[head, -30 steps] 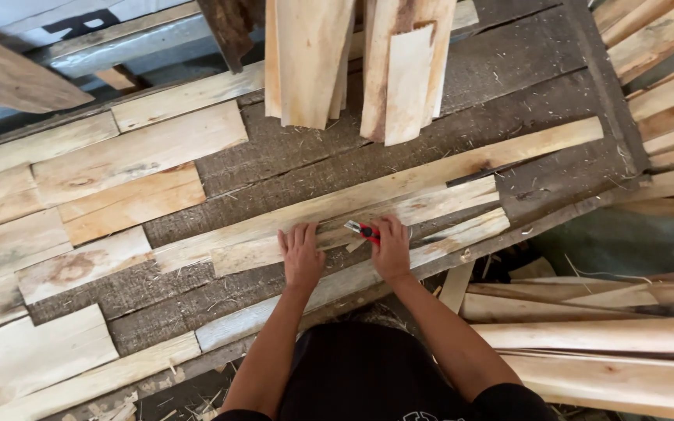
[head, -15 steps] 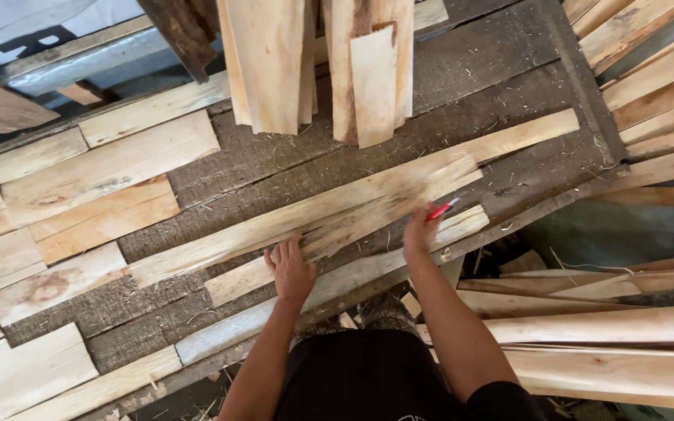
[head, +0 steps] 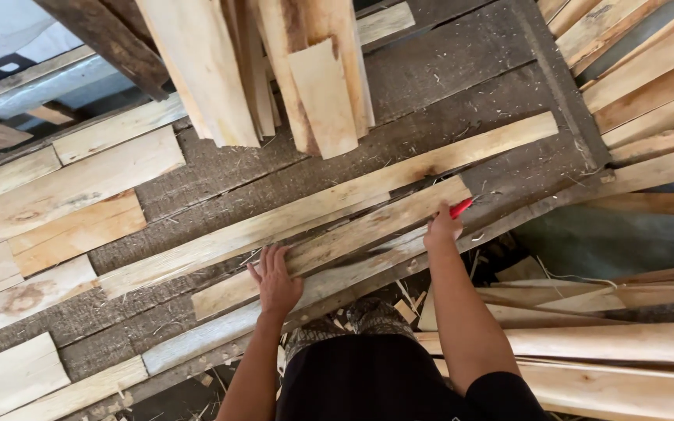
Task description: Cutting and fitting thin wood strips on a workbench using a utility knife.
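The left hand (head: 276, 282) lies flat, fingers spread, on a pale rough-sawn plank (head: 337, 242) slanting across the dark, fibrous worktable (head: 462, 86). The right hand (head: 441, 229) grips a red marker (head: 461, 207) at the plank's right end. Splintery offcuts (head: 72, 203) lie far left.

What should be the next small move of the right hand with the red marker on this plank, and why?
Probably draw the red marker across the right end of the shorter plank. The right hand holds the marker with its tip at that end, and the left hand lies flat on the plank's lower edge, steadying it on the dark workbench.
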